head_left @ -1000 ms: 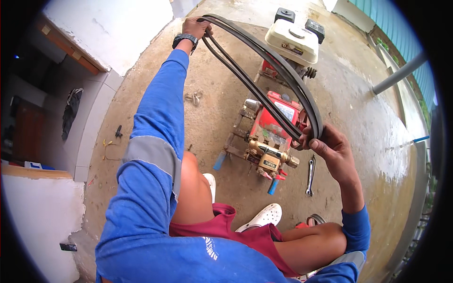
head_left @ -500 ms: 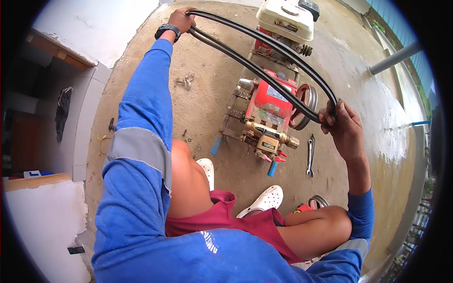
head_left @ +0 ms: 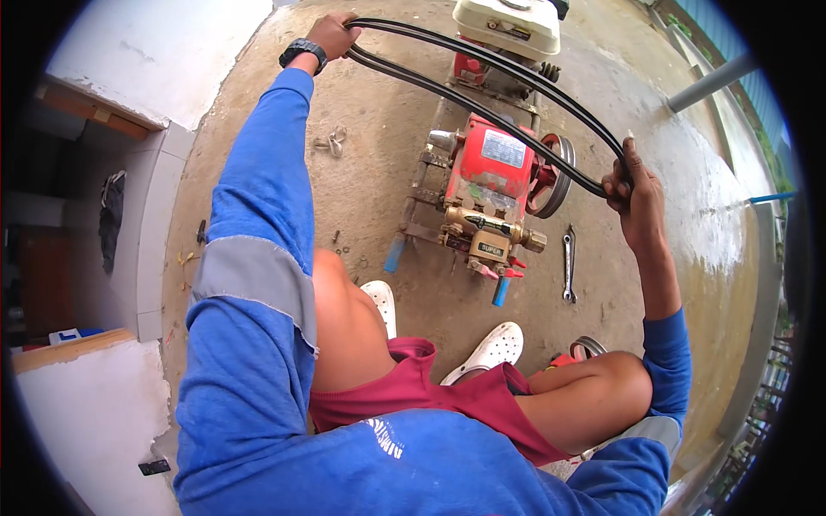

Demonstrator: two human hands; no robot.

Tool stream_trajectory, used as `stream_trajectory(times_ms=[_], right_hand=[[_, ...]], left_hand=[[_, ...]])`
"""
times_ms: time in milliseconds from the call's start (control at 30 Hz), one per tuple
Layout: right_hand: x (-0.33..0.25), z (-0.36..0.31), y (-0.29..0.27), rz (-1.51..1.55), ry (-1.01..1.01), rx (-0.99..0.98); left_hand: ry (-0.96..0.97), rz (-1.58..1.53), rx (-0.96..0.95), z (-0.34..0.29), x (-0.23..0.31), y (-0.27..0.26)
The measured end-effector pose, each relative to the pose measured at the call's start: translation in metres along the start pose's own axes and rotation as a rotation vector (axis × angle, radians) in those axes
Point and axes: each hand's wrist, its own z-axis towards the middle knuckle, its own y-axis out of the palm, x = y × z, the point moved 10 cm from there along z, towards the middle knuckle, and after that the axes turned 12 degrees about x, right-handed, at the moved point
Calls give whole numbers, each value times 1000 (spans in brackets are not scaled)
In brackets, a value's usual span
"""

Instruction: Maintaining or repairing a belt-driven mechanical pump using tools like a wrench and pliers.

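Two black drive belts [head_left: 478, 101] lie side by side in a long loop stretched between my hands. My left hand [head_left: 333, 35], with a dark watch on the wrist, grips the far left end. My right hand [head_left: 637, 191] is closed round the right end, its thumb pointing up. Beneath the loop, a red pump [head_left: 489, 159] with a brass head [head_left: 489, 236] rests on a rusty frame. On the pump's right side is a grooved pulley [head_left: 555, 176]; the belts pass above it in the picture, held off it.
A cream and red engine [head_left: 508, 24] stands at the frame's far end. A combination wrench [head_left: 569, 265] lies on the concrete right of the pump. Another pulley [head_left: 588, 347] sits by my right knee. Small metal parts [head_left: 331, 142] lie at left, and a grey pipe [head_left: 712, 83] juts in at right.
My right hand has risen slightly and moved a little right, pulling the belt loop straighter. My left hand has barely moved. The pump and engine appear a bit higher in view.
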Motion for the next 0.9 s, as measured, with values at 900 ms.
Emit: stream_trajectory(times_ms=[900], right_hand=[[55,74,-178,7,-88,362]], left_hand=[[121,-1006,-1031,-49,276,43]])
